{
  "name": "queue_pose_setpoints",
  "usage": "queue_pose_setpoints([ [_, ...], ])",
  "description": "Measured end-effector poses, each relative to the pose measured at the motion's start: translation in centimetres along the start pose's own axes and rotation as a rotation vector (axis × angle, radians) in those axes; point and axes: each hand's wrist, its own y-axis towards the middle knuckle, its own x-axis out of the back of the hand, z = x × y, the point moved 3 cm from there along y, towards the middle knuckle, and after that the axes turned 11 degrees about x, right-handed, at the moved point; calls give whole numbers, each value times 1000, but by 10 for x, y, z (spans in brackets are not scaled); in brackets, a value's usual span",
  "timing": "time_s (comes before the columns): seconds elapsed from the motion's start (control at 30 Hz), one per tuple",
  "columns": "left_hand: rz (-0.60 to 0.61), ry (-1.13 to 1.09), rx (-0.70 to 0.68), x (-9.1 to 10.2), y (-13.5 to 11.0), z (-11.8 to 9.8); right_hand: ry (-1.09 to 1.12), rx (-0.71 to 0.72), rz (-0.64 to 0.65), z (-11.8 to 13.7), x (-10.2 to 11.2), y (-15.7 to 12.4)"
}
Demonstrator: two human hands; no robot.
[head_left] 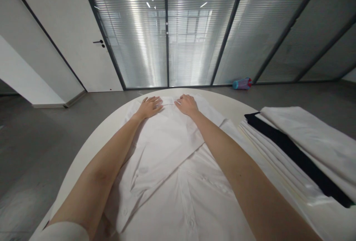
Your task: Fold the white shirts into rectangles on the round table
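Observation:
A white button-up shirt (167, 133) lies spread on a round white table (91, 144), its collar at the far edge. One sleeve crosses the front at a slant, and its cuff with a button lies toward the near left. My left hand (150, 107) rests on the cloth left of the collar, fingers stretched out and fairly flat. To the right of the collar, my right hand (187, 104) lies on the shirt with its fingers slightly bent and spread. Whether its fingertips pinch any cloth is hard to see.
A stack of folded white and black clothes (294, 152) sits on the table's right side. Beyond the table, a blue and pink roll-shaped object (241, 83) lies on the grey floor by a glass partition with blinds. A white door (91, 66) stands at the left.

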Motion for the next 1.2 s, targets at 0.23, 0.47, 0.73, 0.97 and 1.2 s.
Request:
queue_pose_setpoints([
  [0.23,7,25,-9,-2,0,-9,0,37,4,4,-2,3],
  [0.47,177,11,57,-9,0,-20,83,151,126,-1,-16,9],
  [0.73,206,0,68,-11,3,-15,120,-2,124,-14,-19,9],
  [0.97,120,-5,146,-4,1,1,75,-165,27,-41,-8,3],
  [1.2,106,60,262,-5,3,32,67,-300,82,-69,-8,-10],
])
